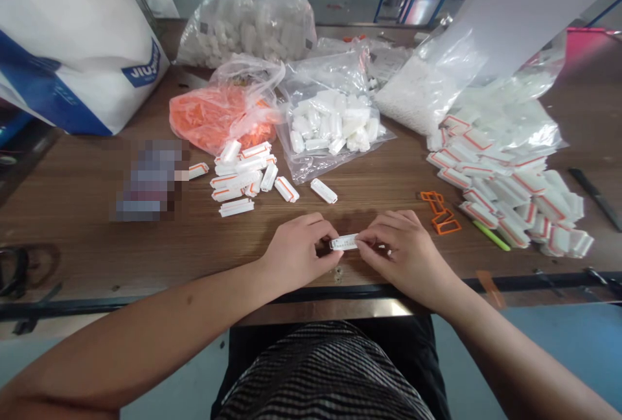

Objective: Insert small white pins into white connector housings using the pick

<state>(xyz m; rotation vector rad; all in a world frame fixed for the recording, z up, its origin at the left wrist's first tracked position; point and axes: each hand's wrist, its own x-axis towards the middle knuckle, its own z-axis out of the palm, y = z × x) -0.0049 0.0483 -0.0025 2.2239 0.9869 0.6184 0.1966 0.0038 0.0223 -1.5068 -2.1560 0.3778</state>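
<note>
A small white rectangular plastic piece (345, 242) with tiny dark marks is held level just above the table's front edge. My left hand (297, 248) pinches its left end between thumb and fingers. At its right end, my right hand (399, 245) grips it the same way, covering that end. Beyond my hands lies a single white plastic piece (323, 190). To its left is a loose pile of white pieces with orange edging (238, 177). Several thin orange rectangular frames (441, 214) lie right of my right hand.
A large heap of white, orange-edged pieces (515, 186) covers the right side, with a green pen-like tool (492, 236) beside it. Behind stand bags of orange parts (208, 115), white parts (335, 118) and white granules (418, 93). A white-and-blue bag (97, 37) stands left.
</note>
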